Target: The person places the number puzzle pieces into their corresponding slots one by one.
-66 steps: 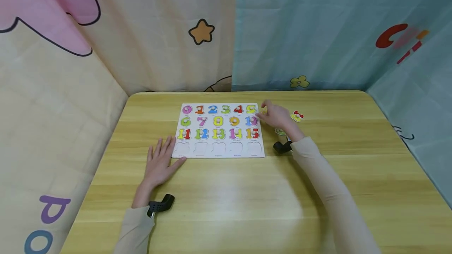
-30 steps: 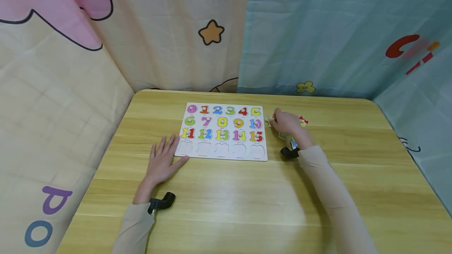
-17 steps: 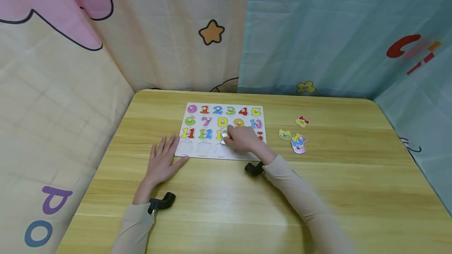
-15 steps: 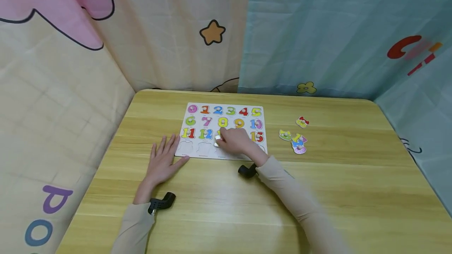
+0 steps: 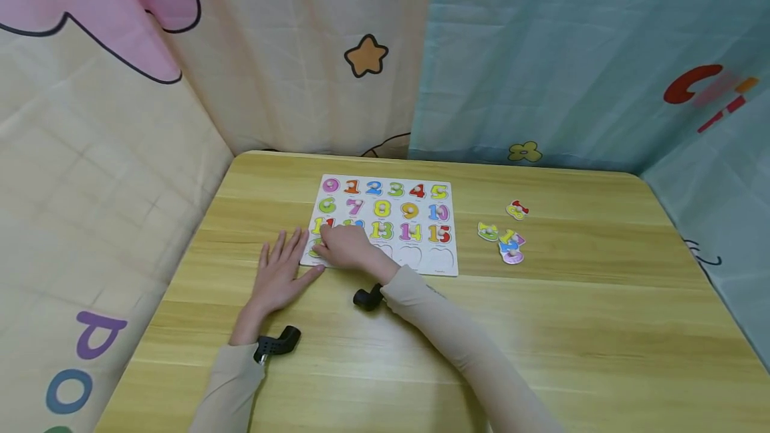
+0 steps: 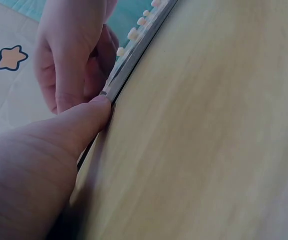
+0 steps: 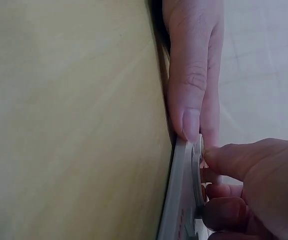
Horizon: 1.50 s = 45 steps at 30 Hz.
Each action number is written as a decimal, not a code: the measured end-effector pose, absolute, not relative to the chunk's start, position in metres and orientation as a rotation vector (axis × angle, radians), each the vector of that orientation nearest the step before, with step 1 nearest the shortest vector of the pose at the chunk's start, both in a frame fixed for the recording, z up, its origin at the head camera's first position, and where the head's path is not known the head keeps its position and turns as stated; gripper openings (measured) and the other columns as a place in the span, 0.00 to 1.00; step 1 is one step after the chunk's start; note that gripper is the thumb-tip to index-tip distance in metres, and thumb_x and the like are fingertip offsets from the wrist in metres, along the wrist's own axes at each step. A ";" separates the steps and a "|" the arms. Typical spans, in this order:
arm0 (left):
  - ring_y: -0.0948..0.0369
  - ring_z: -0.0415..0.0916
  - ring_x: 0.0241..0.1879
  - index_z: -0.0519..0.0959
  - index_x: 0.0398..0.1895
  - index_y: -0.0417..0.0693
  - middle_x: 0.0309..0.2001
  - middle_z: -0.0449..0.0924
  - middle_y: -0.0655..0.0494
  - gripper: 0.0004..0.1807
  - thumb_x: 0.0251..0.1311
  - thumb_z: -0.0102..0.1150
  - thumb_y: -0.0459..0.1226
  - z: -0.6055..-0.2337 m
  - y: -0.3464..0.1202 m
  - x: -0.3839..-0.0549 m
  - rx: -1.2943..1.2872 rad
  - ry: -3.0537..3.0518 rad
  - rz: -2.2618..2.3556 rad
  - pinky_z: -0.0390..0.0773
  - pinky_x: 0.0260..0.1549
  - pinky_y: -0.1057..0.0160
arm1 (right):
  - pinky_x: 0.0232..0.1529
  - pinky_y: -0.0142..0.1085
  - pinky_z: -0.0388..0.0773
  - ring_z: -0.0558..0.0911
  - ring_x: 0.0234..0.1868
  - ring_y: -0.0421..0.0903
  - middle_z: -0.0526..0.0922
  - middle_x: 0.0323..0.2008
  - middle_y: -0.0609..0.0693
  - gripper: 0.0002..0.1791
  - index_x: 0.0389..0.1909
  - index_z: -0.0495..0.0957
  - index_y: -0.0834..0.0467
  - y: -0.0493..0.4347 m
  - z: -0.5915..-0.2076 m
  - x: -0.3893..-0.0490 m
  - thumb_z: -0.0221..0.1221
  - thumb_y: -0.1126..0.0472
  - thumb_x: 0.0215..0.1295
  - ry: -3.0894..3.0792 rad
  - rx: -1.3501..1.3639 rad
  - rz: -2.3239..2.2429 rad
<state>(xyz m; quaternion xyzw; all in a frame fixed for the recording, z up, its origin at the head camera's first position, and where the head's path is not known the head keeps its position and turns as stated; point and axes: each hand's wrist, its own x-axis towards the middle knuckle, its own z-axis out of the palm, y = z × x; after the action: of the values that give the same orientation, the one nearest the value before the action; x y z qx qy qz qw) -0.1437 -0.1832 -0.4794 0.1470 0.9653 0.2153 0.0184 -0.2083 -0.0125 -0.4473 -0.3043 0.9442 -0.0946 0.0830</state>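
Note:
A white number puzzle board (image 5: 368, 264) lies on the table, its upper three rows filled with coloured, knobbed numbers from 0 to 15. My right hand (image 5: 349, 246) pinches a number puzzle piece (image 5: 315, 248) over the bottom row's leftmost recess. Green shows on that piece, but the hand covers much of it. In the right wrist view the piece (image 7: 199, 172) lies close against the board's face, between thumb and fingers. My left hand (image 5: 277, 282) rests with fingers spread at the board's lower left corner. Its thumb (image 6: 91, 112) touches the board's edge in the left wrist view.
Right of the board lie several loose number pieces: a red and yellow one (image 5: 517, 209), a green and yellow one (image 5: 488, 231), and a close cluster with a blue and purple one (image 5: 511, 254). Printed curtains (image 5: 301, 85) hang behind the wooden table (image 5: 571, 326).
My right hand picked up a piece from the loose group and carried it left across the board to the bottom row's left end. The left hand stays at the corner. The head view shifted slightly.

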 end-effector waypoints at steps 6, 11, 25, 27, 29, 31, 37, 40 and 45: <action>0.47 0.28 0.72 0.45 0.76 0.48 0.75 0.40 0.49 0.45 0.64 0.42 0.62 -0.481 -0.185 -0.145 0.453 2.993 0.646 0.24 0.64 0.44 | 0.24 0.38 0.72 0.78 0.26 0.43 0.77 0.25 0.44 0.17 0.38 0.74 0.54 -0.022 -0.446 -0.208 0.49 0.44 0.71 2.810 -0.895 -0.253; 0.47 0.27 0.72 0.44 0.76 0.48 0.75 0.39 0.49 0.45 0.64 0.42 0.62 -0.481 -0.185 -0.146 0.459 2.994 0.640 0.23 0.64 0.44 | 0.26 0.38 0.72 0.78 0.28 0.43 0.77 0.27 0.43 0.15 0.40 0.73 0.52 -0.023 -0.442 -0.208 0.49 0.44 0.70 2.781 -0.894 -0.212; 0.46 0.29 0.72 0.46 0.75 0.47 0.75 0.40 0.48 0.45 0.64 0.43 0.62 -0.480 -0.186 -0.145 0.462 3.003 0.641 0.25 0.64 0.43 | 0.30 0.39 0.74 0.79 0.32 0.44 0.80 0.33 0.45 0.16 0.45 0.74 0.52 -0.027 -0.439 -0.206 0.49 0.45 0.71 2.747 -0.886 -0.163; 0.46 0.29 0.72 0.46 0.75 0.47 0.75 0.40 0.48 0.45 0.64 0.43 0.63 -0.480 -0.186 -0.145 0.464 3.003 0.642 0.25 0.64 0.43 | 0.33 0.40 0.74 0.80 0.35 0.45 0.81 0.36 0.46 0.17 0.48 0.74 0.53 -0.027 -0.439 -0.207 0.48 0.45 0.71 2.739 -0.882 -0.156; 0.46 0.29 0.72 0.46 0.75 0.46 0.75 0.40 0.47 0.45 0.64 0.43 0.62 -0.481 -0.186 -0.145 0.466 3.002 0.643 0.25 0.64 0.43 | 0.36 0.41 0.75 0.81 0.38 0.46 0.82 0.39 0.47 0.18 0.51 0.74 0.53 -0.028 -0.440 -0.207 0.48 0.45 0.72 2.726 -0.878 -0.156; 0.46 0.29 0.72 0.46 0.75 0.46 0.75 0.40 0.47 0.45 0.64 0.43 0.62 -0.481 -0.186 -0.144 0.468 3.002 0.643 0.25 0.64 0.43 | 0.39 0.42 0.75 0.81 0.39 0.47 0.82 0.40 0.47 0.19 0.51 0.73 0.53 -0.028 -0.442 -0.207 0.47 0.45 0.72 2.718 -0.880 -0.161; 0.47 0.28 0.72 0.46 0.75 0.47 0.75 0.40 0.48 0.46 0.64 0.43 0.63 -0.483 -0.186 -0.144 0.465 3.003 0.641 0.24 0.64 0.43 | 0.36 0.42 0.74 0.80 0.35 0.46 0.81 0.35 0.47 0.17 0.47 0.74 0.53 -0.027 -0.443 -0.207 0.48 0.45 0.72 2.721 -0.886 -0.176; 0.47 0.28 0.72 0.46 0.75 0.47 0.75 0.41 0.48 0.46 0.64 0.43 0.63 -0.483 -0.186 -0.144 0.468 3.003 0.643 0.24 0.64 0.43 | 0.35 0.41 0.74 0.80 0.34 0.46 0.81 0.34 0.46 0.17 0.46 0.74 0.53 -0.026 -0.442 -0.206 0.48 0.45 0.71 2.728 -0.874 -0.172; 0.47 0.28 0.72 0.46 0.75 0.47 0.75 0.41 0.48 0.45 0.64 0.43 0.62 -0.484 -0.186 -0.145 0.473 3.000 0.654 0.24 0.64 0.43 | 0.35 0.39 0.72 0.79 0.32 0.45 0.80 0.31 0.45 0.18 0.45 0.74 0.53 -0.025 -0.443 -0.204 0.48 0.44 0.71 2.742 -0.855 -0.170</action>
<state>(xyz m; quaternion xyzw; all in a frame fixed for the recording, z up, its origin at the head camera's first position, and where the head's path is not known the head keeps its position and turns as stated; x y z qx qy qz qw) -0.1446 -0.1856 -0.4836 0.1524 0.9655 0.2103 0.0174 -0.2045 -0.0247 -0.4425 -0.2945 0.9447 -0.0586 0.1319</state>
